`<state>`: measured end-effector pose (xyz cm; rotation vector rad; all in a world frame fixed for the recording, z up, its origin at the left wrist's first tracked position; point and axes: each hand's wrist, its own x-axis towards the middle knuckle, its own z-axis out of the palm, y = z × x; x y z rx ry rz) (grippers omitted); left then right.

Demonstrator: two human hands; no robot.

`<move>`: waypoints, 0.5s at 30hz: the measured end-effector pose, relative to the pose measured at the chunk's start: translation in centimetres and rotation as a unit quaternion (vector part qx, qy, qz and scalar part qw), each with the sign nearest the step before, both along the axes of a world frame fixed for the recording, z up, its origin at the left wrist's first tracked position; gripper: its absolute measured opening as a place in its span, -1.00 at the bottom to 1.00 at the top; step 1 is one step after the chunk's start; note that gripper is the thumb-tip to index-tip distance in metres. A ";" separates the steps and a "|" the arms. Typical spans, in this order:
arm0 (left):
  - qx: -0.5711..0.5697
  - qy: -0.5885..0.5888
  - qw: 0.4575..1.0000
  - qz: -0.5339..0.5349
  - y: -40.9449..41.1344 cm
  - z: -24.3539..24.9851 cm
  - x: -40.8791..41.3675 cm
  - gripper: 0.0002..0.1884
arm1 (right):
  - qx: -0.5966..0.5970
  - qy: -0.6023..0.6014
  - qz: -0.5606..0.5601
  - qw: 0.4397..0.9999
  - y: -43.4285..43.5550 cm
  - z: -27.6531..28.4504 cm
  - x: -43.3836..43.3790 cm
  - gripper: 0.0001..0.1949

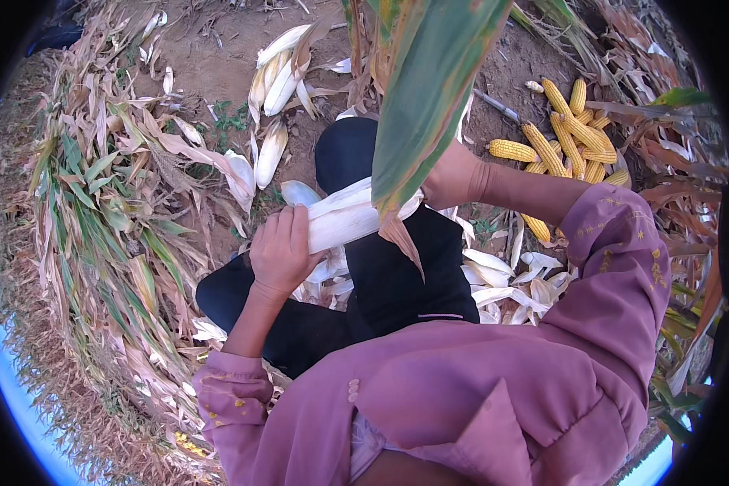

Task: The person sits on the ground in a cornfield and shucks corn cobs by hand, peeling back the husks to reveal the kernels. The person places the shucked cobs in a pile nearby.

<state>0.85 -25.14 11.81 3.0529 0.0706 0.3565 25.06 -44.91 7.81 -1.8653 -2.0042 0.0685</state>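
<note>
An ear of corn in its pale dry husk [347, 220] lies level across my lap, above my dark trousers [410, 273]. My left hand [281, 246] is wrapped around one end of it. At the other end is my right hand [452, 176], closed against the husk, its fingers partly hidden. A long green corn leaf [434, 97] hangs down in front of that end and covers part of the ear and the right hand. No kernels show on this ear.
Husked yellow cobs [583, 136] are heaped on the soil at the right. Loose husks [492, 276] lie by my right leg. Several husk-covered ears [272, 152] lie ahead. Cut corn stalks [115, 225] are piled along the left, with more dry leaves [674, 152] at far right.
</note>
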 end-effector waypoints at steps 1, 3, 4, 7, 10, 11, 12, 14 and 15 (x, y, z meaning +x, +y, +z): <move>0.005 -0.005 1.000 -0.002 0.0 -0.3 0.0 -0.30 | 0.014 0.006 0.007 1.000 0.1 -0.1 0.0 -0.86; 0.011 -0.038 0.999 -0.013 0.2 -1.1 0.1 -0.30 | 0.027 0.019 0.021 0.999 0.2 -0.3 0.2 -0.86; 0.014 -0.056 0.998 -0.017 0.3 -1.5 0.1 -0.30 | 0.031 0.022 0.027 0.999 0.2 -0.4 0.3 -0.86; 0.014 -0.100 0.994 -0.030 0.9 -2.8 0.4 -0.30 | 0.032 0.011 0.033 0.999 0.2 -0.1 0.4 -0.86; -0.002 -0.128 0.991 -0.038 1.7 -4.1 1.4 -0.29 | 0.020 -0.003 0.013 1.000 0.3 0.9 0.3 -0.85; 0.006 -0.110 0.993 -0.041 1.6 -3.9 1.2 -0.32 | -0.004 -0.005 -0.004 1.000 0.0 1.4 -0.1 -0.85; 0.014 -0.100 0.994 -0.044 1.6 -3.4 1.8 -0.35 | -0.027 -0.015 -0.024 0.999 -0.2 2.0 0.0 -0.85; 0.018 -0.050 0.997 -0.047 1.2 -1.7 2.4 -0.34 | -0.095 -0.008 -0.054 0.994 -1.0 2.6 -0.2 -0.83; 0.023 -0.025 0.998 -0.045 0.9 -0.7 2.1 -0.33 | -0.131 0.001 -0.065 0.989 -1.1 3.4 -0.7 -0.82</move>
